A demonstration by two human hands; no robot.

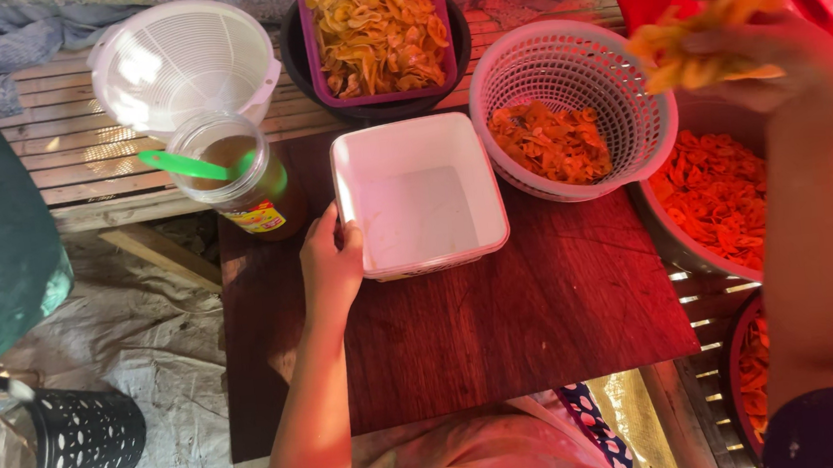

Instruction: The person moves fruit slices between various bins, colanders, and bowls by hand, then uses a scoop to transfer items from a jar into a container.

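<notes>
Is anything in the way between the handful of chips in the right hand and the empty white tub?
Only the white basket sits below that line. The right hand holds the chips above it; the tub, steadied by the left hand, is open and empty.

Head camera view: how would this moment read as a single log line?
left hand: grips rim of empty white tub | right hand: holds chips above white basket | surface: dark board

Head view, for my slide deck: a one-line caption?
Left hand steadies an empty white tub while right hand lifts chips.
</notes>
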